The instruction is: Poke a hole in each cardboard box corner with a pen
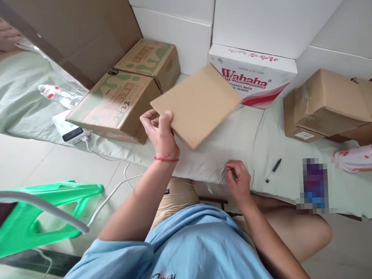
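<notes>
We look down at a pale green mattress (260, 140) laid on a tiled floor, with white blocks stacked behind it against the wall. Along its far edge stand cartons: two brown ones with green print (116, 101) at left, a white one reading Wahaha (251, 77) in the middle, plain brown ones (326, 102) at right. A green stool (50, 215) lies on the floor at left, beside a white cable (111, 192).

Our left hand (161, 134) is raised above the mattress, its grip pinching the near left edge of a flat folded cardboard (198, 104). The cardboard hangs in the air, away from the mattress, extending up and to the right from the hand. Its long axis runs from lower left to upper right, with the far corner pointing toward the Wahaha carton.

Our right hand (238, 180) rests low on the near edge of the mattress, well apart from the cardboard, below and to its right. Its fingers are curled around something thin and dark; we cannot tell what. A black pen (273, 170) lies on the mattress just to its right.
</notes>
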`<state>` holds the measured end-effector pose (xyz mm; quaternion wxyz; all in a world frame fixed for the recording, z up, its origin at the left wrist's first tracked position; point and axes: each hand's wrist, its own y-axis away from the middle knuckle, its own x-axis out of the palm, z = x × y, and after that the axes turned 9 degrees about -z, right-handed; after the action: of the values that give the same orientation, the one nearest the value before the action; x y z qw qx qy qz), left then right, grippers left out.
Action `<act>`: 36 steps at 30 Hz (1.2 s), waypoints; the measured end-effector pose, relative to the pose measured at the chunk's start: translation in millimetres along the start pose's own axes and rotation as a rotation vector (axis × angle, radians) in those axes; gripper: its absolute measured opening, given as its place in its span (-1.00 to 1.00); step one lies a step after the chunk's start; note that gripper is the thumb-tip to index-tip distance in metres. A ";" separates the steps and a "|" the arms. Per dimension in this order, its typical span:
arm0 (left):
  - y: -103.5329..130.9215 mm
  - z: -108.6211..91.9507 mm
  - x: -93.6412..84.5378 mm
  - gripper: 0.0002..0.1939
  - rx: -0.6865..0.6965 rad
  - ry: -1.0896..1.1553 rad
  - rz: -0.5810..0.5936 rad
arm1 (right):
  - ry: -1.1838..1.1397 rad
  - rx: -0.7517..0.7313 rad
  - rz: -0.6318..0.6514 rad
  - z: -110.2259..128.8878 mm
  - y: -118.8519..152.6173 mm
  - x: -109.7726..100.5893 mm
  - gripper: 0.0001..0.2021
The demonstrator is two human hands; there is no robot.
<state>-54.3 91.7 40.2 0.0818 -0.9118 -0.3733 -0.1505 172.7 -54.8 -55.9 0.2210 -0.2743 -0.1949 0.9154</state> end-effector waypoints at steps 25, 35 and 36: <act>91.2 -20.0 -90.2 -0.29 -0.295 -0.253 0.833 | 0.021 0.233 -0.021 45.9 11.2 -145.5 -0.52; 78.0 -15.9 -69.1 -0.41 -0.605 -0.002 0.456 | 0.123 -0.278 0.139 111.6 -0.1 -128.5 -0.25; 76.0 -13.6 -67.4 -0.38 -0.630 0.000 0.457 | 0.125 -0.306 0.159 118.0 -0.5 -125.9 -0.24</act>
<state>-49.1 -9.8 27.6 -0.1709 -0.9519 -0.0958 -0.2356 198.0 -146.6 88.0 0.1153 -0.3756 -0.2954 0.8708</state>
